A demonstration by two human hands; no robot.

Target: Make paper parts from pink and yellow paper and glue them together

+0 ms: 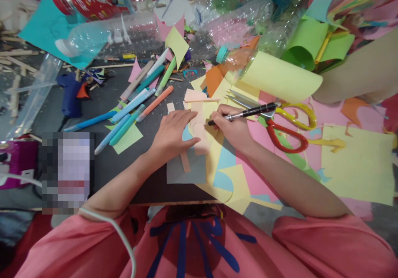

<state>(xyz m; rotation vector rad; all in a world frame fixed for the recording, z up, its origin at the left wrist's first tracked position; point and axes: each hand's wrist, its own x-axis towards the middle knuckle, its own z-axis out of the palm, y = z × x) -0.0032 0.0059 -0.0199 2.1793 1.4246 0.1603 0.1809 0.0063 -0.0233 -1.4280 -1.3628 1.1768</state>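
My right hand (231, 128) grips a black pen (248, 112), its tip near a piece of pale pink paper (200, 122). A rounded shape shows on that paper between my hands. My left hand (174, 132) lies with fingers stretched and thumb apart over the paper's left side, pressing near a narrow pink strip (185, 162). Under these lies a grey-blue sheet (183, 176), with yellow paper (213, 157) beside it. Just right of my right hand are scissors with red and yellow handles (287, 139).
Several markers (155, 103) lie beyond my left hand. A blue glue gun (71, 93) stands at the left, near a pixelated phone-like object (74, 162). Plastic bottles (133, 31) crowd the back. Coloured paper scraps (357, 162) cover the right, where another person's arm (360, 70) reaches in.
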